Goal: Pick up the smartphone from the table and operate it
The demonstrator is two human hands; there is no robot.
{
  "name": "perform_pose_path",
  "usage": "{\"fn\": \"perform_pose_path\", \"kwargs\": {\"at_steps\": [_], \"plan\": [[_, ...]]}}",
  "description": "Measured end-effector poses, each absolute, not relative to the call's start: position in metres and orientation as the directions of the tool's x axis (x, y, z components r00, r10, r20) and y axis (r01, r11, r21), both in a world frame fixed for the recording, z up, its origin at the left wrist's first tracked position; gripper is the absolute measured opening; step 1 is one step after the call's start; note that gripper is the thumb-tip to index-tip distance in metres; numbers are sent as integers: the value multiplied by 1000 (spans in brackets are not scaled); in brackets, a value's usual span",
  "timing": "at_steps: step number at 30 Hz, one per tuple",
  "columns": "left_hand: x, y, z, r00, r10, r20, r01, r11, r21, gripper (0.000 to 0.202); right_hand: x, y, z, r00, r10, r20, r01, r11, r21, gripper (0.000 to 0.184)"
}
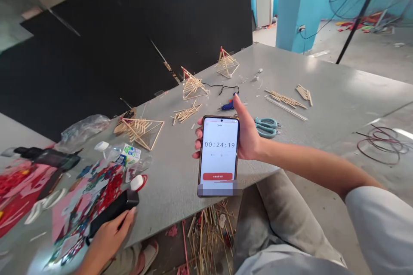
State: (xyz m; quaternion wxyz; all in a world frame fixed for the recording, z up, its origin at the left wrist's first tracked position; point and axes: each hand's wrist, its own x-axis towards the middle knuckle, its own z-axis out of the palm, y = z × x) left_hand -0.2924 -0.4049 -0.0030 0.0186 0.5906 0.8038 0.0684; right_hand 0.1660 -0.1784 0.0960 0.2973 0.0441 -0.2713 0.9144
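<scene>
My right hand point(247, 131) reaches in from the right, its fingers wrapped round a smartphone point(219, 154) held upright above the table's front edge. The lit screen faces me and reads 00:24:19, with a red button below. My thumb lies along the phone's right side, and the fingertips show at its left. Behind the hand lie teal-handled pliers point(267, 127) and a blue glue gun point(228, 105). My left hand is out of sight. The hand point(111, 232) at lower left appears to be another person's, resting on a black case-like object point(114, 210).
Stick frames point(142, 131) stand along the far left side. Loose sticks point(285, 99) lie in bundles on the grey table point(342, 81). Plastic bottles point(111, 150) and colourful scraps point(87, 197) cover the left. Wire coils point(380, 144) lie right; more sticks point(209, 232) litter the floor.
</scene>
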Motion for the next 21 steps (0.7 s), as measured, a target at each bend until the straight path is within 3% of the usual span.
{"fn": "perform_pose_path", "kwargs": {"at_steps": [4, 6, 8, 9, 11, 13, 15, 16, 19, 21], "plan": [[-298, -409, 0, -253, 947, 198, 967, 252, 31, 32, 188, -211, 118, -831, 455, 321, -556, -646, -523, 83], [-285, -401, 3, -160, 951, 263, 986, 143, 81, 27, 192, -223, 123, -832, 444, 334, -554, -616, -561, 82], [-253, -392, 9, -121, 962, 247, 962, 53, 268, 35, 193, -233, 128, -827, 450, 336, -556, -567, -608, 81], [-230, -389, 13, -130, 969, 208, 905, 30, 425, 42, 193, -237, 130, -822, 464, 331, -557, -535, -635, 81], [-174, -386, 24, 14, 1000, 15, 625, -21, 780, 56, 192, -244, 133, -804, 504, 314, -559, -465, -686, 82], [-112, -385, 37, 287, 953, -96, 301, 5, 954, 69, 190, -248, 133, -786, 540, 301, -559, -415, -718, 85], [-56, -383, 49, 503, 856, -117, 118, 66, 991, 80, 190, -250, 131, -779, 559, 283, -557, -410, -723, 88], [-34, -380, 54, 540, 825, -165, 82, 143, 986, 73, 191, -250, 130, -780, 563, 272, -555, -423, -717, 89], [9, -366, 62, 458, 857, -235, 18, 256, 967, 45, 194, -248, 124, -766, 597, 240, -568, -451, -689, 88], [19, -353, 62, 456, 857, -240, -3, 271, 963, 42, 197, -244, 120, -733, 643, 222, -590, -439, -678, 85]]}}
